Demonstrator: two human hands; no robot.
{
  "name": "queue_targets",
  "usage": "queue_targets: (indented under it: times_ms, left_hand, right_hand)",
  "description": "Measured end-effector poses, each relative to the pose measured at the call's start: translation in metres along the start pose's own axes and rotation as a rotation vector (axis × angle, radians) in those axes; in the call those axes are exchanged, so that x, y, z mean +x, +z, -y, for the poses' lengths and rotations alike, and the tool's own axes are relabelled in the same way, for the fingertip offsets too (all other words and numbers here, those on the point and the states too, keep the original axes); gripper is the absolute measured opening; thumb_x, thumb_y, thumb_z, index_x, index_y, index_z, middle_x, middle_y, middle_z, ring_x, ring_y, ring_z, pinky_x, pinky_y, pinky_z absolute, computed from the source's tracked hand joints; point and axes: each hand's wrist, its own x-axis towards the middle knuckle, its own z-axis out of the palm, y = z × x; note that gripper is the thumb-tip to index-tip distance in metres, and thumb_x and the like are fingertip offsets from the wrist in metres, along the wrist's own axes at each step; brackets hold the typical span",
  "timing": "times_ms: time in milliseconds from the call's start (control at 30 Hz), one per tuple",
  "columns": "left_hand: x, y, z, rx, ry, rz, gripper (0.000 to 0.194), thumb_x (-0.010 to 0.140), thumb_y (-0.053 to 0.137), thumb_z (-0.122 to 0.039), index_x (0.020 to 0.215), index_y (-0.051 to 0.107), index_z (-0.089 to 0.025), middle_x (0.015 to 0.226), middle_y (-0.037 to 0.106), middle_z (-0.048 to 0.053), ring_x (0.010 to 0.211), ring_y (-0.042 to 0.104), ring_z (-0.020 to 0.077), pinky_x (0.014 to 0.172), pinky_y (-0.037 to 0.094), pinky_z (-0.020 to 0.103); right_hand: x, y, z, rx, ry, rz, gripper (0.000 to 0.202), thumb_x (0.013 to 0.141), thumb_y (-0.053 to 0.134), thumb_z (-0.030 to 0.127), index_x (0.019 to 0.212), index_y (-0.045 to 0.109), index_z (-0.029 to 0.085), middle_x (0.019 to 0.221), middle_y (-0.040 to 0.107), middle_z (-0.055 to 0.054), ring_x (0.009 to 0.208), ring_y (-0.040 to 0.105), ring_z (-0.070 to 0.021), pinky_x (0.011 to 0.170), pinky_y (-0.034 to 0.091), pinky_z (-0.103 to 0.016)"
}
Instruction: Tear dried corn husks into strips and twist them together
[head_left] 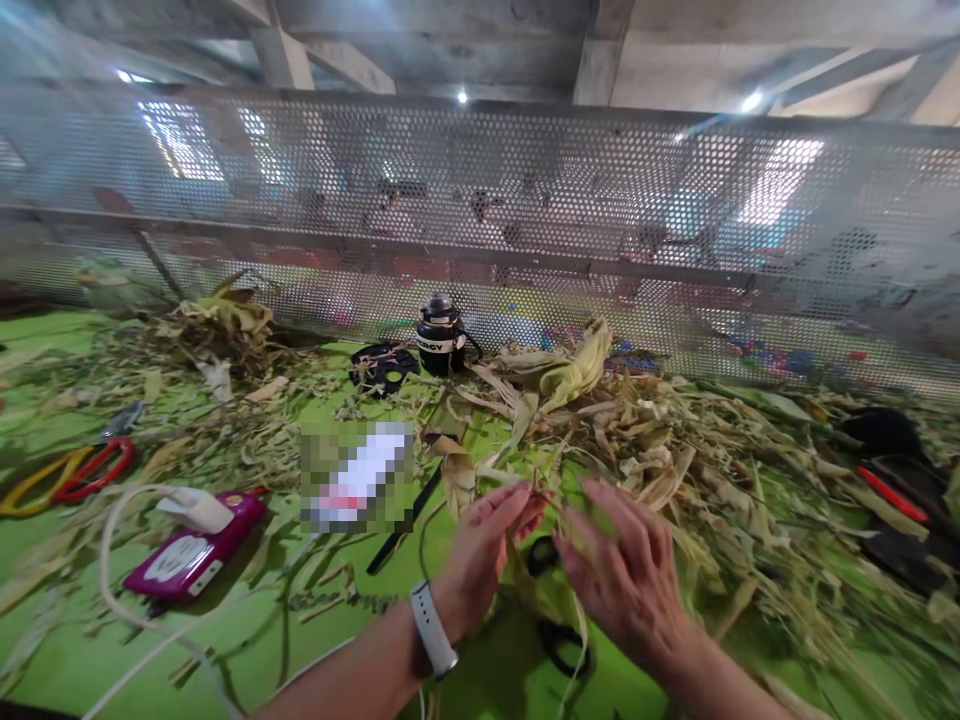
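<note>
My left hand (pixel 487 545) is closed, thumb and fingertips pinching dried corn husk strips (pixel 536 490) at the middle front. Just to the right, my right hand (pixel 626 575) has its fingers apart and slightly blurred. A thin pale strip hangs beside its thumb; I cannot tell if the two touch. Beneath and between both hands, black loop handles (pixel 564 648), apparently of scissors, rest on the green tabletop (pixel 495 650). A white-banded watch (pixel 433 630) is on my left wrist.
Husk scraps (pixel 675 420) cover much of the table. Red and yellow scissors (pixel 82 475), a magenta power strip (pixel 199 550) with white cables and a blurred-out item (pixel 360 475) lie left. A black jar (pixel 441 335) stands before the perforated metal screen (pixel 480 190). A red-edged dark object (pixel 892 495) lies right.
</note>
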Motion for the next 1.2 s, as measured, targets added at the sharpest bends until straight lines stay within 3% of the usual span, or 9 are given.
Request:
queue_targets:
  times_ms: [33,100,233,367,567,733,933,1100,1200]
  left_hand:
    - [-0.001,0.001,0.001,0.002,0.011,-0.007,0.02,0.069,0.074,-0.034,0.076,0.069,-0.016,0.089,0.073,0.007,0.092,0.065,0.0199,0.087,0.047,0.029]
    - [-0.003,0.003,0.002,0.005,0.042,-0.045,0.019,0.068,0.074,-0.034,0.074,0.069,-0.017,0.084,0.073,0.005,0.088,0.065,0.0188,0.085,0.047,0.028]
    - [-0.01,0.008,0.007,0.093,0.049,-0.032,0.02,0.062,0.078,-0.03,0.075,0.072,-0.016,0.079,0.073,0.005,0.08,0.065,0.0157,0.076,0.048,0.022]
    - [-0.013,0.007,0.011,0.125,0.043,0.027,0.019,0.064,0.077,-0.029,0.076,0.073,-0.015,0.076,0.073,0.005,0.071,0.063,0.0136,0.069,0.048,0.021]
    - [0.0,-0.001,0.001,0.033,0.075,-0.107,0.022,0.055,0.082,-0.027,0.071,0.073,-0.015,0.076,0.073,0.004,0.078,0.065,0.0165,0.078,0.049,0.026]
    - [-0.003,0.0,0.002,0.094,0.076,-0.081,0.021,0.059,0.081,-0.028,0.076,0.075,-0.016,0.08,0.074,0.005,0.08,0.065,0.0162,0.077,0.048,0.024]
    - [-0.01,0.002,0.009,0.142,0.04,-0.046,0.019,0.062,0.079,-0.032,0.073,0.075,-0.016,0.072,0.072,0.004,0.077,0.064,0.0165,0.072,0.047,0.022]
    - [-0.005,-0.001,0.009,0.096,0.003,-0.062,0.018,0.059,0.081,-0.029,0.068,0.074,-0.016,0.059,0.067,0.001,0.07,0.063,0.0143,0.07,0.047,0.022]
    - [-0.002,-0.002,0.009,0.043,0.005,-0.076,0.018,0.056,0.082,-0.026,0.068,0.074,-0.016,0.068,0.071,0.001,0.07,0.063,0.0129,0.072,0.048,0.021]
  right_hand:
    - [-0.002,0.0,0.005,0.003,-0.033,-0.001,0.017,0.083,0.057,0.02,0.101,0.059,0.021,0.095,0.065,-0.009,0.092,0.056,-0.0225,0.081,0.039,-0.036]
    - [-0.005,0.002,0.013,0.09,-0.017,0.135,0.006,0.084,0.057,0.024,0.087,0.06,0.021,0.08,0.065,-0.005,0.077,0.057,-0.0192,0.072,0.039,-0.033]
    - [-0.009,0.017,0.02,0.259,0.199,0.423,0.02,0.084,0.052,0.03,0.068,0.054,0.018,0.066,0.061,-0.004,0.062,0.053,-0.0165,0.061,0.035,-0.029]
    - [-0.012,0.028,0.02,0.454,0.358,0.472,0.011,0.079,0.046,0.019,0.069,0.052,0.018,0.062,0.058,-0.001,0.056,0.048,-0.0127,0.057,0.035,-0.024]
    - [-0.011,0.022,0.025,0.748,0.336,0.611,0.017,0.08,0.044,0.017,0.065,0.052,0.018,0.06,0.053,0.002,0.055,0.046,-0.0099,0.054,0.034,-0.02]
    - [-0.009,0.024,0.024,0.689,0.513,0.542,0.014,0.081,0.048,0.026,0.069,0.05,0.018,0.061,0.05,0.002,0.054,0.043,-0.0101,0.053,0.034,-0.021]
    - [-0.012,0.03,0.025,0.871,0.637,0.531,0.015,0.074,0.046,0.015,0.06,0.04,0.019,0.054,0.037,0.006,0.05,0.032,-0.0071,0.047,0.027,-0.018]
    - [-0.007,0.02,0.018,1.085,0.659,0.759,0.016,0.079,0.049,0.021,0.065,0.041,0.019,0.051,0.041,0.007,0.047,0.037,-0.0061,0.043,0.028,-0.016]
    - [-0.006,0.018,0.018,1.219,0.695,0.922,0.017,0.082,0.048,0.023,0.067,0.042,0.019,0.049,0.045,0.007,0.042,0.043,-0.006,0.039,0.029,-0.014]
